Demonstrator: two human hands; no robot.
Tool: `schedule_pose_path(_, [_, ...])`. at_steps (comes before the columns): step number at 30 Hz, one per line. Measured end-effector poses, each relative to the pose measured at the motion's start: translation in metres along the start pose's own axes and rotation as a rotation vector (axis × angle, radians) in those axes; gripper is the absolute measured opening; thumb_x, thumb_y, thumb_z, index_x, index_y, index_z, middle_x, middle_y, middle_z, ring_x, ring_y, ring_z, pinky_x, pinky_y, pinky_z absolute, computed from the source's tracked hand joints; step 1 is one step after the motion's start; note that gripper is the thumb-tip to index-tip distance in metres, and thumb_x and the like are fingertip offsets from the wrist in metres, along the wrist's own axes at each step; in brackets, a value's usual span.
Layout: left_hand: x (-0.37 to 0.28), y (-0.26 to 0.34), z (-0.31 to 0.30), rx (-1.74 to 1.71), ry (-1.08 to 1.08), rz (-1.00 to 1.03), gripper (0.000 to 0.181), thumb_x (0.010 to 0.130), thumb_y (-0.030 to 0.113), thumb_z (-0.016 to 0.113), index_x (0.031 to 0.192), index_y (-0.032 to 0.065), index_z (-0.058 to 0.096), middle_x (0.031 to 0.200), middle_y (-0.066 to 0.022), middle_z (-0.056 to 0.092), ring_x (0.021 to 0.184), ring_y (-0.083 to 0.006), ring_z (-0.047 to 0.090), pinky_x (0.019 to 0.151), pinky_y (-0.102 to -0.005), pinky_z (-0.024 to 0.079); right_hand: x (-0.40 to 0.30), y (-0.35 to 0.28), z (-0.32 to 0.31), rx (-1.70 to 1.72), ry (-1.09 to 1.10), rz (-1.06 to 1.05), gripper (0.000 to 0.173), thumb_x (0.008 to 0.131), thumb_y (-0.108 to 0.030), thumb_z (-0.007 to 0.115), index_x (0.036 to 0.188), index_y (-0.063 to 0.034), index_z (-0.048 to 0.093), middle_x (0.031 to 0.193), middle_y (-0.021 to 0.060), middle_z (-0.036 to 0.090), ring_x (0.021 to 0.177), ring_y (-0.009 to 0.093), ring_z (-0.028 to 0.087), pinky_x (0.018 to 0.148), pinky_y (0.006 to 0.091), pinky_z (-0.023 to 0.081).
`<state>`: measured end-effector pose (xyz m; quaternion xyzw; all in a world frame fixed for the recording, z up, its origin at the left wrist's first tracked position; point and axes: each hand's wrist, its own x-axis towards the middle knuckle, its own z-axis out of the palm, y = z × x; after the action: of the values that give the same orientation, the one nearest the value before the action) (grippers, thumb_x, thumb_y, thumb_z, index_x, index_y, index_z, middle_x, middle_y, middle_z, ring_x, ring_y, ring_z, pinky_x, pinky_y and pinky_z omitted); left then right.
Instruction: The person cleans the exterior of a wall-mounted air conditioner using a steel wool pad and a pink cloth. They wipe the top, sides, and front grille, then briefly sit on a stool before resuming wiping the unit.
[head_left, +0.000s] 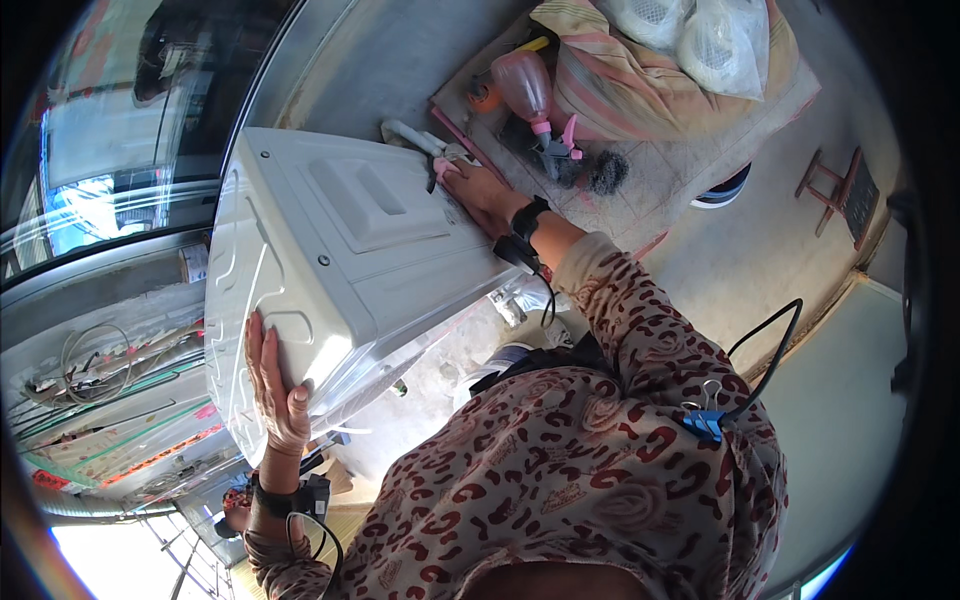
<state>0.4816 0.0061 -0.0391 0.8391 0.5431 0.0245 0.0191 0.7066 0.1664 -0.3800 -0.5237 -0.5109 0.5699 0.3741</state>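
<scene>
A white appliance cabinet (397, 262), which looks like a washing machine, stands before me, tilted in the view. My left hand (277, 390) lies flat against its embossed side panel, fingers spread a little and holding nothing. At the far end of the adjoining panel, near a raised rectangle with a recess, my right hand (480, 191) grips a pink cloth (445, 169). Part of that cloth is hidden under the fingers. A pale hose (411, 136) runs just beyond this hand. Both wrists wear black bands with cables.
Beyond my right hand, a tiled slab (652, 161) bears a pink spray bottle (523, 84), a scouring ball (607, 172) and striped fabric (622, 94) under bagged white items (724, 56). A small stool (834, 191) stands right. A window (135, 135) is left; another person (237, 510) appears lower left.
</scene>
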Motion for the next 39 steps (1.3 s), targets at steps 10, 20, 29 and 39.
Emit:
schedule_pose_path(10, [0.001,0.000,0.000,-0.004,0.012,-0.006,0.076,0.093,0.065,0.028,0.140,0.0055,0.037,0.148,-0.0221,0.028,0.137,-0.0384,0.027,0.111,-0.0469,0.022,0.035,0.013,0.006,-0.109,0.011,-0.161,0.056,0.091,-0.043,0.035,0.132,-0.0055,0.044,0.124,0.0288,0.053,0.114,0.043,0.051,0.097,0.0447,0.040])
schedule_pose_path(20, [0.001,0.001,0.001,-0.025,0.021,-0.013,0.075,0.093,0.064,0.028,0.139,0.0049,0.038,0.147,-0.0218,0.029,0.137,-0.0391,0.027,0.111,-0.0469,0.022,-0.021,0.032,-0.003,-0.067,0.050,-0.009,0.049,0.092,-0.040,0.040,0.111,0.0032,0.053,0.106,0.0332,0.058,0.102,0.045,0.057,0.090,0.0458,0.044])
schedule_pose_path(29, [0.000,0.000,0.001,-0.010,0.023,-0.012,0.075,0.093,0.063,0.028,0.139,0.0051,0.038,0.147,-0.0218,0.029,0.137,-0.0388,0.027,0.111,-0.0466,0.022,-0.083,0.017,-0.012,-0.091,0.031,0.006,0.048,0.092,-0.040,0.043,0.112,0.0024,0.050,0.102,0.0328,0.059,0.096,0.049,0.056,0.086,0.0495,0.044])
schedule_pose_path(39, [0.001,-0.001,0.002,-0.025,0.019,0.000,0.075,0.093,0.064,0.029,0.138,0.0044,0.038,0.147,-0.0221,0.029,0.137,-0.0385,0.028,0.111,-0.0472,0.023,-0.118,0.024,-0.004,-0.057,0.104,-0.383,0.036,0.093,-0.033,0.045,0.111,-0.0013,0.049,0.106,0.0298,0.052,0.091,0.046,0.053,0.078,0.0491,0.047])
